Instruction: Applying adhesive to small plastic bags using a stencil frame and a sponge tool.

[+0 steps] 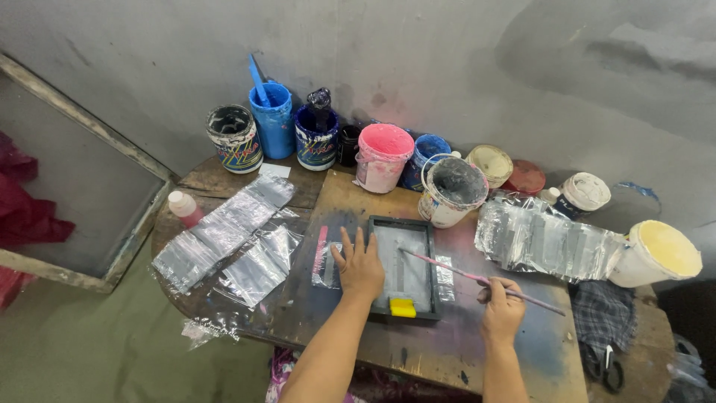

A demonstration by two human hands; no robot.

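A small dark-framed printing screen (pixel 403 267) lies flat on the paint-stained wooden table (pixel 418 351), a yellow block (pixel 403 307) at its near edge. The left hand (pixel 360 267) presses its frame, fingers spread. The right hand (pixel 501 310) pinches a long pink-smeared stick (pixel 477 279), tip over the mesh. Paint buckets (pixel 382 157) line the grey wall (pixel 447 60) behind.

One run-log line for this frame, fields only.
left hand: flat on small dark frame | right hand: holds thin pink stick, tip over frame | yellow block: frame's near edge | paint buckets: by wall
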